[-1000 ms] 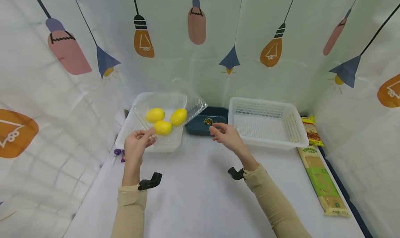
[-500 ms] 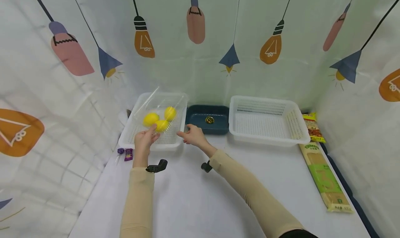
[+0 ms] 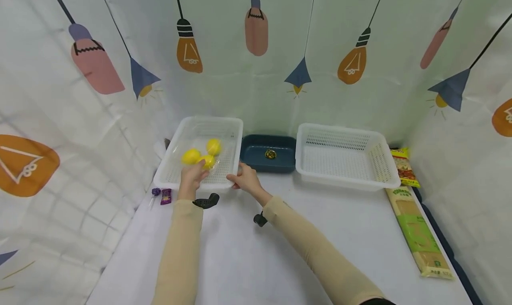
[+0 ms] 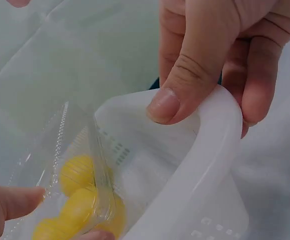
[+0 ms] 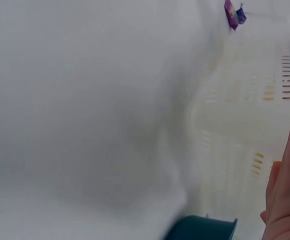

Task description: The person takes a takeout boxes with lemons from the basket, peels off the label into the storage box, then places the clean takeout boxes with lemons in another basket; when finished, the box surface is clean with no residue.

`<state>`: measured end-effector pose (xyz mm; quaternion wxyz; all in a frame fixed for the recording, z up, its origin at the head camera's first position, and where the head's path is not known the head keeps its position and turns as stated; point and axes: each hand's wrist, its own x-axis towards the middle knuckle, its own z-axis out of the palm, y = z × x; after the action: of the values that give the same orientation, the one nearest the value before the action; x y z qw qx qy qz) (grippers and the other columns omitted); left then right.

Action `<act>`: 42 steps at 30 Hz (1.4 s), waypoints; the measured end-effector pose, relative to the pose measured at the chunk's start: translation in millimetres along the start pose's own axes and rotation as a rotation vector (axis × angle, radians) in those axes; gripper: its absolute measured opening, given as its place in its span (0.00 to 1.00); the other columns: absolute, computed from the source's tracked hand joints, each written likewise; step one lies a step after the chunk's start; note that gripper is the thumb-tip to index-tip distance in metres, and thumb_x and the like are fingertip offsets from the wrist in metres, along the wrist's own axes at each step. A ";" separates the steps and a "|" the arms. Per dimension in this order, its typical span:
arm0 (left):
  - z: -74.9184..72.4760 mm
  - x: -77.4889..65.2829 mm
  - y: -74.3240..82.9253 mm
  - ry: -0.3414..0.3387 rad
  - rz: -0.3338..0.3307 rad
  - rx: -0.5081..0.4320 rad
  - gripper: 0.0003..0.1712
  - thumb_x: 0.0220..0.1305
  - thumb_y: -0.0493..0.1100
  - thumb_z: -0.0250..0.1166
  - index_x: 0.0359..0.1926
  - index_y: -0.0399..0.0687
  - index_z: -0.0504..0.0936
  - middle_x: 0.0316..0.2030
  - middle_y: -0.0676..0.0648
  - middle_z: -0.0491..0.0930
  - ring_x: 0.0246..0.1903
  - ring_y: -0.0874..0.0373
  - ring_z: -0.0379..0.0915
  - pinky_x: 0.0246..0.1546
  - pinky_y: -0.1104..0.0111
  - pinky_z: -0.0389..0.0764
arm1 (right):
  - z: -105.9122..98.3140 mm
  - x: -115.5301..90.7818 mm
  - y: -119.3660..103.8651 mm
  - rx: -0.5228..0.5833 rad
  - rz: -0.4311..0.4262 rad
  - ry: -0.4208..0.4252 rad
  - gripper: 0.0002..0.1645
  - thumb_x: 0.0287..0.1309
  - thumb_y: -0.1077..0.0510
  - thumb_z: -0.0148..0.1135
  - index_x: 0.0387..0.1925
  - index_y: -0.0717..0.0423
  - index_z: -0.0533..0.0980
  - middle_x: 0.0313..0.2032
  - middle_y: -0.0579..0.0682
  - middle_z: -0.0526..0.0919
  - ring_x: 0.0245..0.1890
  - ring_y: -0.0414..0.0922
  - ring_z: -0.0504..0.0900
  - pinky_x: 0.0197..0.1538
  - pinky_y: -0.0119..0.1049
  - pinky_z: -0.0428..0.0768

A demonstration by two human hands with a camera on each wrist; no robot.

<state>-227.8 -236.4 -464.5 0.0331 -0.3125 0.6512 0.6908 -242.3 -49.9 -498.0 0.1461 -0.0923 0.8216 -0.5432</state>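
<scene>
In the head view, a white perforated plastic basket (image 3: 238, 138) stands at the back left. Inside it lies a clear plastic box (image 4: 101, 172) with several yellow lemons (image 3: 192, 156). My left hand (image 3: 192, 178) reaches over the basket's front rim and holds the box's near edge, thumb on one side, fingertip low on the other. My right hand (image 3: 246, 179) pinches the basket's front right corner; the left wrist view shows its thumb (image 4: 170, 102) over the rim and its fingers outside.
A dark teal dish (image 3: 256, 165) with a small gold-coloured item (image 3: 270, 154) sits between this basket and a second white basket (image 3: 344, 162). Two wrapped sweets (image 3: 166, 197) lie front left. At right are a yellow snack packet (image 3: 405, 167) and a long noodle packet (image 3: 418, 234).
My left hand has lowered the box of lemons into the left basket. My right hand has moved left from above the teal dish and taken hold of the basket's corner.
</scene>
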 end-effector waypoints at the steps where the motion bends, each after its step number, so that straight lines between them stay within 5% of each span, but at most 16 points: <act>1: 0.8 1.3 -0.1 0.008 -0.006 0.002 0.39 0.74 0.49 0.55 0.76 0.38 0.50 0.74 0.37 0.60 0.68 0.47 0.70 0.68 0.65 0.73 | -0.1 -0.2 -0.1 0.006 0.001 -0.004 0.41 0.60 0.53 0.68 0.71 0.55 0.63 0.37 0.58 0.89 0.17 0.39 0.84 0.43 0.53 0.86; 6: 1.9 5.9 -1.6 0.000 -0.063 -0.014 0.40 0.74 0.46 0.54 0.77 0.39 0.46 0.75 0.36 0.57 0.70 0.44 0.67 0.74 0.56 0.65 | 2.7 -1.7 -0.9 0.004 -0.002 -0.019 0.39 0.60 0.54 0.69 0.70 0.56 0.65 0.35 0.59 0.88 0.21 0.46 0.87 0.42 0.53 0.86; 13: -7.4 5.1 -3.5 -0.082 -0.205 -0.134 0.41 0.76 0.42 0.50 0.79 0.40 0.38 0.79 0.39 0.41 0.76 0.44 0.56 0.73 0.62 0.66 | 11.3 -8.9 -1.0 0.001 -0.017 -0.063 0.37 0.60 0.54 0.69 0.68 0.56 0.67 0.28 0.53 0.85 0.19 0.45 0.87 0.40 0.51 0.86; 23: -13.2 3.9 2.8 -0.194 -0.269 -0.365 0.47 0.74 0.37 0.52 0.79 0.48 0.29 0.80 0.42 0.32 0.78 0.46 0.46 0.71 0.62 0.66 | 9.5 -9.8 -5.0 0.016 -0.032 -0.074 0.38 0.62 0.55 0.67 0.71 0.56 0.64 0.32 0.57 0.88 0.28 0.58 0.89 0.41 0.53 0.86; 31: -15.2 1.6 1.3 -0.192 -0.248 -0.147 0.40 0.79 0.52 0.41 0.79 0.46 0.31 0.79 0.38 0.32 0.78 0.42 0.46 0.75 0.61 0.62 | 10.9 -11.3 -2.8 0.034 0.006 -0.088 0.40 0.63 0.55 0.66 0.73 0.52 0.61 0.31 0.57 0.89 0.34 0.63 0.89 0.43 0.55 0.85; 36: -10.9 -9.9 4.5 -0.155 -0.187 -0.115 0.42 0.78 0.57 0.39 0.79 0.46 0.30 0.80 0.40 0.31 0.79 0.42 0.40 0.77 0.59 0.57 | 8.4 -9.8 -2.1 0.055 0.002 -0.075 0.41 0.63 0.55 0.65 0.74 0.52 0.60 0.29 0.57 0.88 0.34 0.64 0.88 0.44 0.56 0.84; 39: -6.0 -21.4 4.0 -0.135 -0.102 -0.012 0.45 0.77 0.60 0.40 0.79 0.42 0.31 0.80 0.39 0.32 0.80 0.43 0.38 0.79 0.57 0.53 | 4.6 -9.0 -1.9 0.021 -0.001 -0.092 0.42 0.64 0.54 0.64 0.75 0.51 0.58 0.29 0.57 0.88 0.34 0.64 0.88 0.44 0.55 0.85; 42: 0.1 -34.4 1.0 -0.091 0.074 0.211 0.45 0.76 0.62 0.39 0.78 0.36 0.38 0.79 0.35 0.39 0.79 0.40 0.43 0.79 0.52 0.54 | -1.4 -9.3 -1.3 -0.042 -0.010 -0.115 0.43 0.66 0.51 0.62 0.76 0.50 0.55 0.33 0.57 0.89 0.35 0.61 0.89 0.41 0.49 0.87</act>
<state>-200.7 -224.0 -447.3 0.0698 -0.2513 0.7292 0.6326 -234.0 -46.3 -494.9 0.1883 -0.1306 0.8226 -0.5204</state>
